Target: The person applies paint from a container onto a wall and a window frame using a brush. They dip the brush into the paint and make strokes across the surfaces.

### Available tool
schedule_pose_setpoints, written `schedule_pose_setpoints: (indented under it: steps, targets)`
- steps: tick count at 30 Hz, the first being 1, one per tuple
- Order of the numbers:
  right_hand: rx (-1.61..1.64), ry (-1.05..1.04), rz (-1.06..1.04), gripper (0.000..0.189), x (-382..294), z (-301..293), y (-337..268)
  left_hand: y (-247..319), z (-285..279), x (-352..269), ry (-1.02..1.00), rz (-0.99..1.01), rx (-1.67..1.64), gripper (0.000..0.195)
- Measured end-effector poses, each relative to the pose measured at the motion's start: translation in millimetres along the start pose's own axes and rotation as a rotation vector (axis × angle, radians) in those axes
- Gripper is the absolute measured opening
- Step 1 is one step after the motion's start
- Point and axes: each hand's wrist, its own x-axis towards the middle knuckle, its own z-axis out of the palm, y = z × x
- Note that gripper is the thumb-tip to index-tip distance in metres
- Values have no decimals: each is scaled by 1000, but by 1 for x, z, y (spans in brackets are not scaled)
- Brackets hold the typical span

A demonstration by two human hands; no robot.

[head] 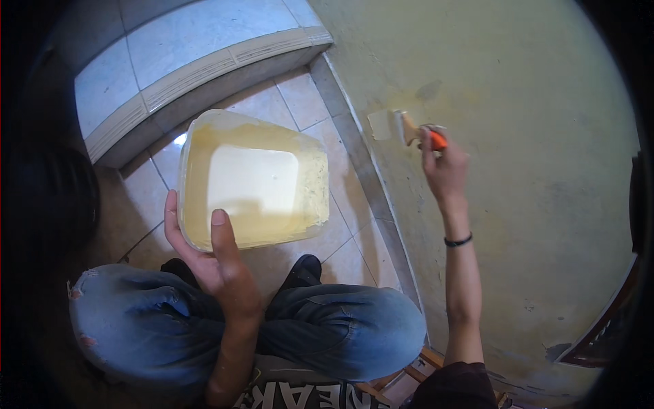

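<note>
My left hand (219, 260) grips the rim of a translucent plastic tub (191, 204), thumb over the edge and fingers outside. Pale cream paint (253, 176) lies in the tub, and its inner walls are coated with it. My right hand (444, 163) is closed around the orange handle of a paintbrush (409, 130), whose bristle end is at the wall. A patch of fresh pale paint (379, 126) shows on the greenish-yellow wall (511, 153), just left of the brush. Part of the handle is hidden by my fingers.
A tiled step (204, 36) crosses the upper left above the tiled floor (301, 97). Grey skirting tile (375, 179) runs along the wall's foot. A dark rounded object (66, 199) stands at the left. Part of a wooden frame (431, 358) shows by my right arm.
</note>
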Motion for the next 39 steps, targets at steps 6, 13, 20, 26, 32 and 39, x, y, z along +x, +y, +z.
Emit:
schedule_pose_setpoints:
  steps: [6, 13, 20, 26, 32, 39]
  targets:
    - [77, -159, 138, 19, -16, 75, 20, 1, -5, 1, 15, 33, 8, 64]
    - [-102, -142, 0, 18, -9, 57, 33, 6, -5, 0, 12, -9, -21, 66]
    - [-99, -17, -36, 15, -12, 15, 2, -5, -7, 0, 25, -16, 0, 64]
    - [-73, -219, 23, 16, -50, 64, 47, 2, -1, -3, -8, -17, -21, 64]
    - [-118, -135, 23, 16, -44, 3, 27, 2, -8, -1, 24, 1, 32, 63]
    - [25, -72, 35, 15, -61, 21, 27, 2, -3, -5, -16, -45, -5, 63]
